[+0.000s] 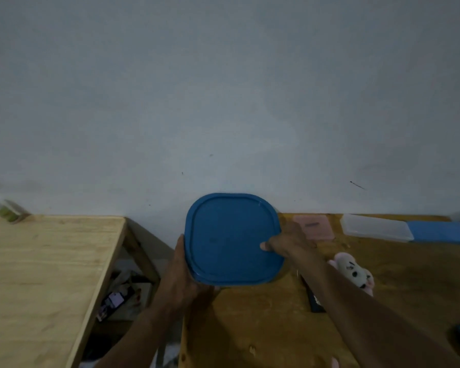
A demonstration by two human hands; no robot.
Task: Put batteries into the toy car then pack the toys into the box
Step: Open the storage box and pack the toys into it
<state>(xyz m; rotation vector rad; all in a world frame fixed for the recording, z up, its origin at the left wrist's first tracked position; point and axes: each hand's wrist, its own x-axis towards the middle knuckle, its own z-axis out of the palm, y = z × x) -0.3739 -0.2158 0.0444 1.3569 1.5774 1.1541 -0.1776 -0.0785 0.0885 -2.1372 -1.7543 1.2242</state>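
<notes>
Box [231,240] sits dead centre in front of me, straddled by both hands, over the near left corner of the darker table [263,328]. Its blue lid [223,224] faces up and is on. It is a rounded square, so there is no long axis to line up, and neither hand is nearer than the other.

Left hand [182,277] cups the left side, fingers curled in under the base. Right hand [290,243] clamps the right rim, thumb [264,246] flat on top of the lid and fingers wrapped over the edge. I cannot tell in this dim view whether the box rests on the table or is lifted off it.

To pack it, I judge the lid must come off first. The plush toy [355,272] lies off to my right, beyond my right forearm.
</notes>
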